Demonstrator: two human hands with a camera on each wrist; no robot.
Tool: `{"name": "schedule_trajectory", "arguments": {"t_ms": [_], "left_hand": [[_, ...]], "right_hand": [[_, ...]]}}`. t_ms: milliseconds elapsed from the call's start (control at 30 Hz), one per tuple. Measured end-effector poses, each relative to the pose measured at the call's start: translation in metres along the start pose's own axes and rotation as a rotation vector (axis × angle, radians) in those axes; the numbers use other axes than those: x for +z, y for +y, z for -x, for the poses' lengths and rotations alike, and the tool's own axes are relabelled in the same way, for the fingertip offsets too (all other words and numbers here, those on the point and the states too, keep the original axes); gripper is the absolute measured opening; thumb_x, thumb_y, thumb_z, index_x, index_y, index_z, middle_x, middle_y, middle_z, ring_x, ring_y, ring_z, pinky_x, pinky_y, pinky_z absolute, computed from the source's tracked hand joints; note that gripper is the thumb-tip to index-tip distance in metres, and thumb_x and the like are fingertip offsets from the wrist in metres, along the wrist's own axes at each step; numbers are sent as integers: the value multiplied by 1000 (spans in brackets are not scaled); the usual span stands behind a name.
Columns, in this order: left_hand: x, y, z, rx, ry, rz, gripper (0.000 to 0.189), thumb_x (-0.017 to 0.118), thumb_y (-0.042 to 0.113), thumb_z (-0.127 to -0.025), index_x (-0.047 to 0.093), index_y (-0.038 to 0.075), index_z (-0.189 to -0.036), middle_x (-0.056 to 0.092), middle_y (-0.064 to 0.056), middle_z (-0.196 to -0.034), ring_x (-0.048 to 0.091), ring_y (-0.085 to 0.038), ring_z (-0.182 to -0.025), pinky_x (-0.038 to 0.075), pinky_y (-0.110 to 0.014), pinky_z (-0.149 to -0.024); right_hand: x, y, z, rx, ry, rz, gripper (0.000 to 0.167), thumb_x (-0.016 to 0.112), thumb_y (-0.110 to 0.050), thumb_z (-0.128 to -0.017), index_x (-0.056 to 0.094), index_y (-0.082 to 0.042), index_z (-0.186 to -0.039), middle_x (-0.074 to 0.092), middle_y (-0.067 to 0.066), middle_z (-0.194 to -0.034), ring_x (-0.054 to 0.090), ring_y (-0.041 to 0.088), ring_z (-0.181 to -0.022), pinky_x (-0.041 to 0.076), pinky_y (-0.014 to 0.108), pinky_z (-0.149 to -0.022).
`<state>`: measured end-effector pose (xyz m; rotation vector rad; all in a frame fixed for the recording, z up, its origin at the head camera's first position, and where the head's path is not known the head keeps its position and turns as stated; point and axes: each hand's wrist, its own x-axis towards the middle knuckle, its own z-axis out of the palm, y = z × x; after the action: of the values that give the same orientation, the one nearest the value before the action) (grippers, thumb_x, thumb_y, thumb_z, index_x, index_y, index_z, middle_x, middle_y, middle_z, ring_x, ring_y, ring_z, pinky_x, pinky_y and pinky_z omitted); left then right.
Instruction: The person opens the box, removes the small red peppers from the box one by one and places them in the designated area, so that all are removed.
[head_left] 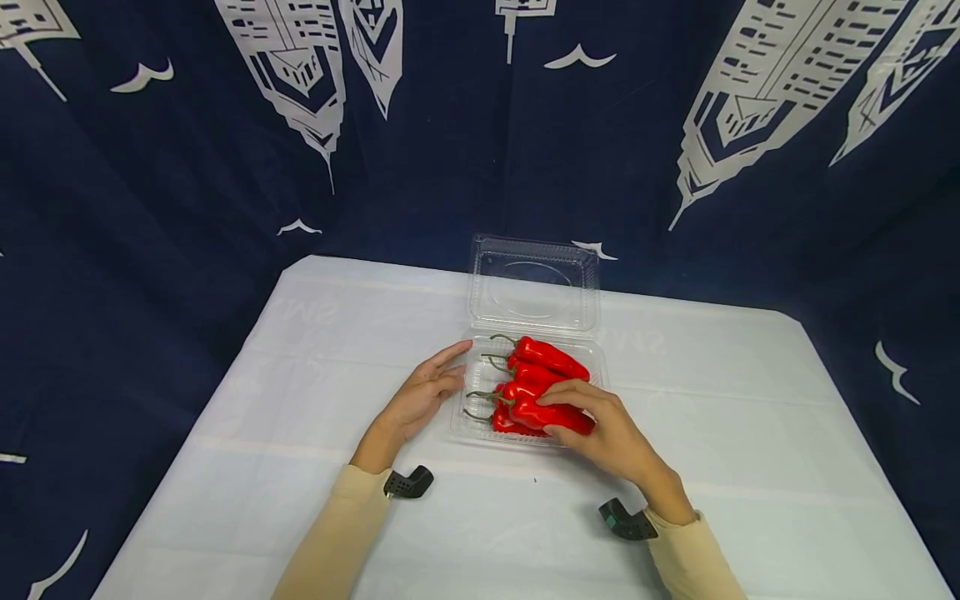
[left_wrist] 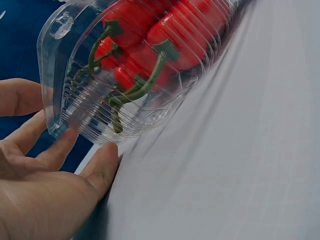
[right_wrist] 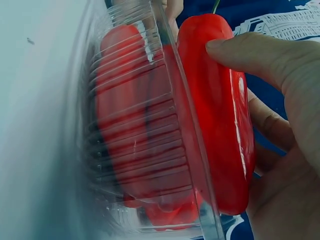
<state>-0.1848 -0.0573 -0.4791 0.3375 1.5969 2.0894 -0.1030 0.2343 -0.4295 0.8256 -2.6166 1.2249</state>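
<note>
A clear plastic clamshell container sits on the white table with its lid folded back, away from the person. Several red peppers with green stems lie inside, stems toward the left. My right hand grips one red pepper between thumb and fingers at the container's near right. That pepper lies above the others and reaches over the rim in the right wrist view. My left hand is at the container's left side, its fingers extended and touching the ribbed wall.
A white cloth covers the table. Behind it hangs a dark blue curtain with white building prints. Black wrist devices are worn on both forearms. A tiny dark speck lies in front of the container.
</note>
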Motion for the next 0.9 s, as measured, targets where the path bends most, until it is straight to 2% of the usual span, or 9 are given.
{"name": "schedule_trajectory", "arguments": {"t_ms": [333,567,667,800,900], "left_hand": [[1,1,1,-2,5,6,66,51,-2,-94,35,13,-156,21,-2,-166,19,-31,-153,20,-46,-122],[2,2,2,11,-4,-7,67,51,-1,-93,33,11,-157,17,-5,-167,18,-35,-153,18,-48,-123],[2,2,2,9,0,-5,67,51,-1,-93,33,11,-157,18,-4,-167,18,-34,-153,20,-47,-122],[2,2,2,2,8,-3,66,51,-2,-93,35,13,-156,19,-3,-166,20,-33,-153,22,-46,-121],[2,2,2,3,4,-5,66,50,-2,-94,35,14,-156,19,-4,-167,20,-33,-153,22,-45,-121]], "right_hand": [[-4,-1,2,24,47,-3,43,83,-2,-78,72,-22,-115,65,-7,-118,58,12,-115,40,10,-103],[-8,0,3,30,101,-12,46,83,3,-76,71,-14,-117,64,4,-124,57,17,-118,40,9,-103],[-12,1,3,30,113,-14,47,81,4,-78,70,-14,-120,65,5,-127,57,14,-121,43,11,-102],[-17,3,6,52,133,-26,48,80,4,-80,69,-15,-122,65,3,-130,56,2,-122,46,13,-98],[-20,6,9,73,169,-32,49,79,7,-79,69,-12,-123,66,6,-129,54,-4,-122,47,12,-96]]}}
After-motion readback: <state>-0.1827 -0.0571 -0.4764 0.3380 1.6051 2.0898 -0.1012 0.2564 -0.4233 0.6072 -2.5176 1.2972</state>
